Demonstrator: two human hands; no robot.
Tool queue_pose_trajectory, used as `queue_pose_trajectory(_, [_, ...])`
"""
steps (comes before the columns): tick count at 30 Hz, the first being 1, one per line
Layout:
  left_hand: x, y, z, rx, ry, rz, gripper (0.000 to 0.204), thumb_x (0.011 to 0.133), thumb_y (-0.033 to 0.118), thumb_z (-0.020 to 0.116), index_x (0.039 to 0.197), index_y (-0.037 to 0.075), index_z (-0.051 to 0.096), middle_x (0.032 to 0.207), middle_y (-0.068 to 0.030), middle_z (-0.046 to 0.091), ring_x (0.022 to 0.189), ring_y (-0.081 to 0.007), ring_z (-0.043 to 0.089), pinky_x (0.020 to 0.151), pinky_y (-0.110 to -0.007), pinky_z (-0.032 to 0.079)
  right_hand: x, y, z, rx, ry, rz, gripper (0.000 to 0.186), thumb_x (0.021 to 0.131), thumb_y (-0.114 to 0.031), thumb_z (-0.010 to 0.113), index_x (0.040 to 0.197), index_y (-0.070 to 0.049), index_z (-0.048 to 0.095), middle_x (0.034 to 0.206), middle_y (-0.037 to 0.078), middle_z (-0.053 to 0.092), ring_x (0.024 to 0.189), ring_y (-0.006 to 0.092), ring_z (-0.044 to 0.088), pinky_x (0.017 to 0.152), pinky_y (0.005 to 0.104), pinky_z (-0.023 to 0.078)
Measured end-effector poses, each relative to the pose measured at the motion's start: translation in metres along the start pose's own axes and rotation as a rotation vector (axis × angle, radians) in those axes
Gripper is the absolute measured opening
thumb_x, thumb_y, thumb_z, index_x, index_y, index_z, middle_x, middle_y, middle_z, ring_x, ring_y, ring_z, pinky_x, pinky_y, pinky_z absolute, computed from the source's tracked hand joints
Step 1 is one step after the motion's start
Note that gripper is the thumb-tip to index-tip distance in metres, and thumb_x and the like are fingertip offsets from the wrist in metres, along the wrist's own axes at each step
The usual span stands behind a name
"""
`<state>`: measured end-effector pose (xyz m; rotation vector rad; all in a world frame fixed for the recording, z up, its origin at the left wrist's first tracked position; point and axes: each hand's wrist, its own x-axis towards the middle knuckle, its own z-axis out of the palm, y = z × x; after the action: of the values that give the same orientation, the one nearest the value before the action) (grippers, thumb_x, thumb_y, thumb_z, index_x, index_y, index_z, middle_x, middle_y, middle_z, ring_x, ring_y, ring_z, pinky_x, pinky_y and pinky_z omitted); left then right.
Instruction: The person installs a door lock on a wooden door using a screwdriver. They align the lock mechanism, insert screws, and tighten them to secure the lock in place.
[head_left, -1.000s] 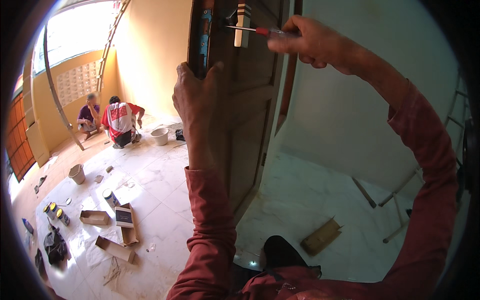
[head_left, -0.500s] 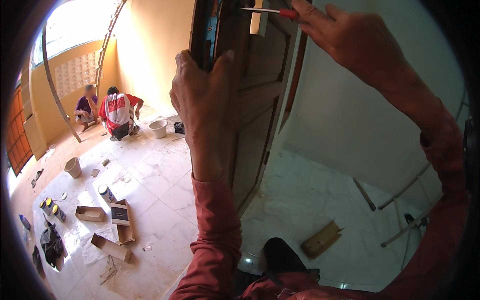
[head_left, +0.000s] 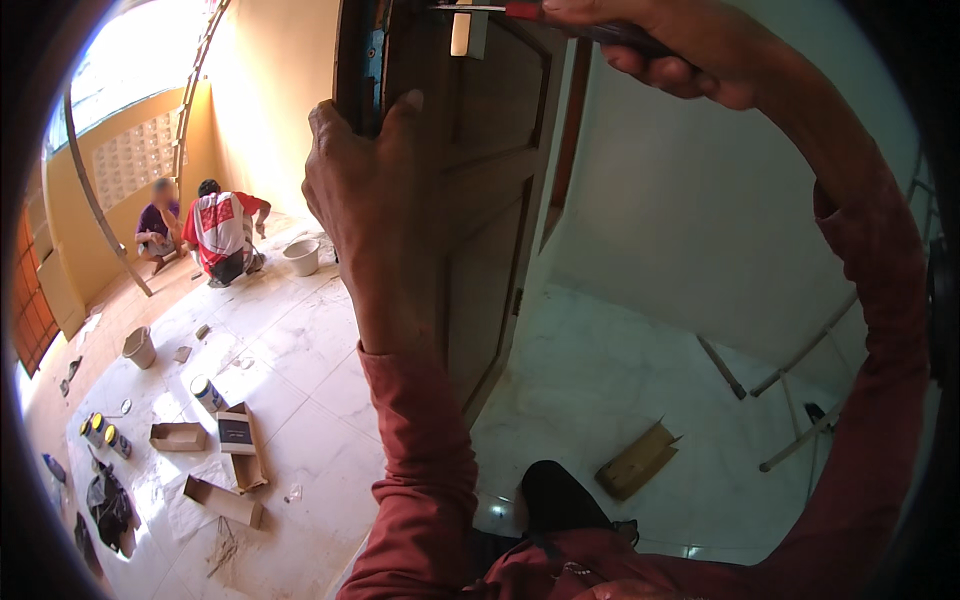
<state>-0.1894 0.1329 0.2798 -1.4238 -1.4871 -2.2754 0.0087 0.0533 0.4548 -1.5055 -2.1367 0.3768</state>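
My left hand point(head_left: 365, 210) is wrapped round the edge of a dark brown panelled wooden door point(head_left: 500, 110), thumb on the near face. Just above it, a blue-tinted metal lock plate point(head_left: 376, 60) is set into the door edge. Up at the top of the view, my right hand point(head_left: 720, 50) grips a screwdriver point(head_left: 525, 11) with a red and black handle. Its metal shaft points left, level, across the door face near a pale metal door handle plate point(head_left: 468, 35). The top border and shadow hide what the tip touches.
Two people point(head_left: 222, 235) squat by the yellow wall at the far left. On the marble-look floor lie a white bucket point(head_left: 302, 258), a second bucket point(head_left: 140, 348), several cans point(head_left: 207, 393), opened cardboard boxes point(head_left: 222, 502) and a black bag point(head_left: 108, 505). Poles point(head_left: 720, 367) lie at right.
The door and my left hand now appear further left in the view. My right hand has shifted left and turned, showing more of the screwdriver's dark handle. Left hand keeps its hold.
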Motion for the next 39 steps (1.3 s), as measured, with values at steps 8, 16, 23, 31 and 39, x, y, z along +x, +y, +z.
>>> queue_pose_trajectory(8, [0.005,-0.003,-0.006,0.004,-0.073,-0.005,0.055,0.085,0.048,0.075,0.106,-0.001,0.06,0.094,-0.0228,0.073,0.093,-0.0415,0.071,0.089,-0.048,0.052,-0.007,0.007,0.023,-1.023,0.493,-0.946,0.028,0.101,-0.027,0.061,0.084,-0.006,0.056,0.065,0.005,0.055,0.046,0.0148,0.052,0.04,0.0324,0.04])
queue_pose_trajectory(16, [0.002,-0.001,-0.001,-0.039,-0.019,-0.012,0.049,0.085,0.04,0.074,0.102,-0.004,0.059,0.094,-0.0262,0.071,0.095,-0.0454,0.069,0.09,-0.052,0.05,-0.01,0.006,0.039,-1.697,0.798,-0.903,0.03,0.101,-0.026,0.062,0.08,-0.006,0.053,0.06,0.002,0.052,0.045,0.0175,0.054,0.041,0.0325,0.044])
queue_pose_trajectory(23, [0.002,-0.005,0.004,-0.043,-0.005,0.0,0.048,0.085,0.04,0.074,0.1,-0.003,0.059,0.096,-0.0251,0.071,0.095,-0.0458,0.069,0.089,-0.051,0.05,-0.011,-0.02,0.022,-0.568,0.241,-0.194,0.029,0.107,-0.032,0.047,0.111,-0.01,0.066,0.069,-0.002,0.049,0.046,0.0095,0.04,0.041,0.0247,0.037])
queue_pose_trajectory(31, [0.0,0.002,-0.006,-0.014,-0.046,0.01,0.06,0.084,0.051,0.075,0.104,-0.003,0.059,0.095,-0.0254,0.071,0.094,-0.0438,0.07,0.088,-0.05,0.051,-0.008,-0.015,-0.013,-0.102,-0.002,-0.06,0.037,0.106,-0.04,0.047,0.118,-0.009,0.063,0.076,0.0,0.053,0.053,0.0068,0.043,0.042,0.0214,0.034])
queue_pose_trajectory(39, [0.009,-0.014,0.003,-0.025,-0.065,0.083,0.066,0.084,0.056,0.075,0.109,-0.003,0.059,0.093,-0.0226,0.071,0.092,-0.0395,0.071,0.085,-0.049,0.053,-0.049,0.057,-0.034,-0.045,0.323,-0.48,0.051,0.101,-0.053,0.059,0.124,-0.008,0.056,0.089,0.005,0.056,0.075,0.0125,0.054,0.068,0.0306,0.05])
